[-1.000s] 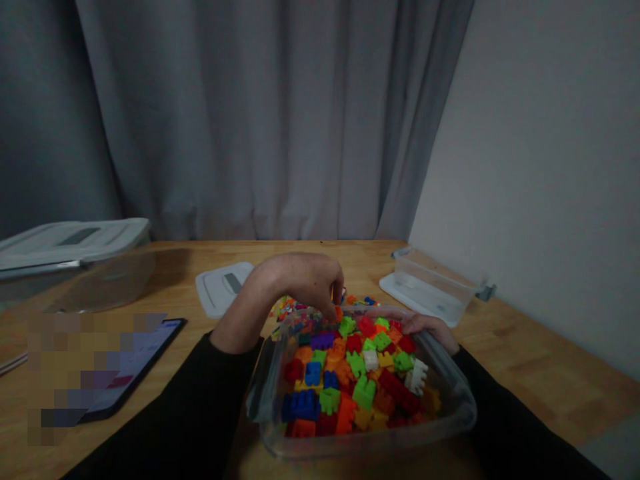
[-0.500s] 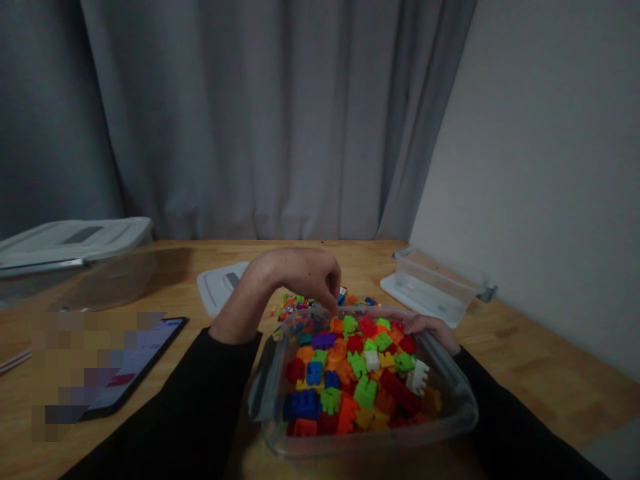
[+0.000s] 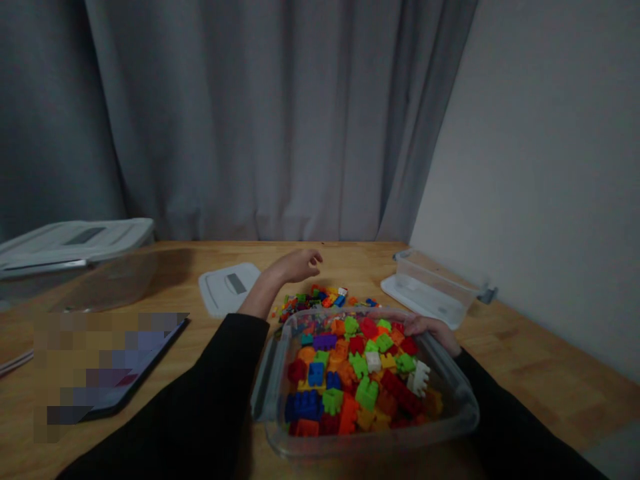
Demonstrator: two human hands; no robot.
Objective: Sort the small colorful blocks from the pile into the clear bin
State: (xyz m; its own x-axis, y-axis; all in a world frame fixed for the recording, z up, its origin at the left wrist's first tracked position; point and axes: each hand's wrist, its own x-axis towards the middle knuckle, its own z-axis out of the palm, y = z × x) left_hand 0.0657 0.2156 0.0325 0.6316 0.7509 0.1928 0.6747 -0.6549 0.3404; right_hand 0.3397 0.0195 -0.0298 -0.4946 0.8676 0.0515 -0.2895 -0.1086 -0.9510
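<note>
A clear plastic box (image 3: pixel 300 445) full of colourful building blocks (image 3: pixel 367 393) stands right in front of me, slightly tilted. My right hand (image 3: pixel 431 329) grips its far right rim, thumb side over the edge; some of its fingers show only blurred through the plastic. Beyond the box, my left hand (image 3: pixel 301 265) hovers above a pile of small loose blocks (image 3: pixel 327 298) on the table. Its fingers are loosely curled and apart, with nothing visible in them.
A lidded clear box (image 3: pixel 107 280) stands far left, and a white lid (image 3: pixel 223 293) lies behind my left forearm. Another clear box (image 3: pixel 435 283) rests on a white lid at right. A phone-like device (image 3: pixel 135 380), partly pixelated, lies at left. Behind hangs a grey curtain (image 3: pixel 250 133).
My left hand has risen from the box's far rim and moved away and left, over the loose pile, its fingers loosening. The right hand keeps its place on the rim.
</note>
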